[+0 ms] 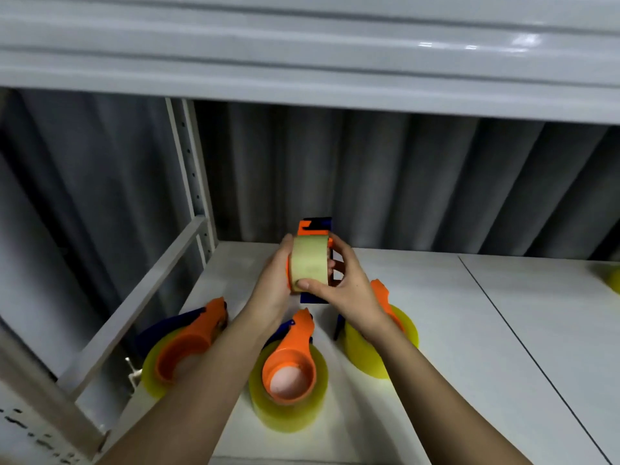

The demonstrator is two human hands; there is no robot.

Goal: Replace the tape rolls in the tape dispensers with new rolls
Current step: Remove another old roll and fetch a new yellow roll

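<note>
I hold an orange and blue tape dispenser point(313, 226) up above the white shelf point(453, 330), with a pale, thin tape roll point(309, 263) on it. My left hand point(273, 286) grips the dispenser and roll from the left. My right hand point(347, 283) holds them from the right, thumb pressed on the roll's lower front. Three more orange dispensers with thick yellow rolls lie on the shelf below: one at the left point(183, 350), one in the middle point(290, 374), one at the right point(399, 333), partly behind my right wrist.
A further yellow roll point(612, 278) shows at the shelf's far right edge. A grey upright post point(191, 169) and slanted rail point(141, 303) stand at the left. An upper shelf point(302, 62) hangs overhead, a corrugated grey wall behind.
</note>
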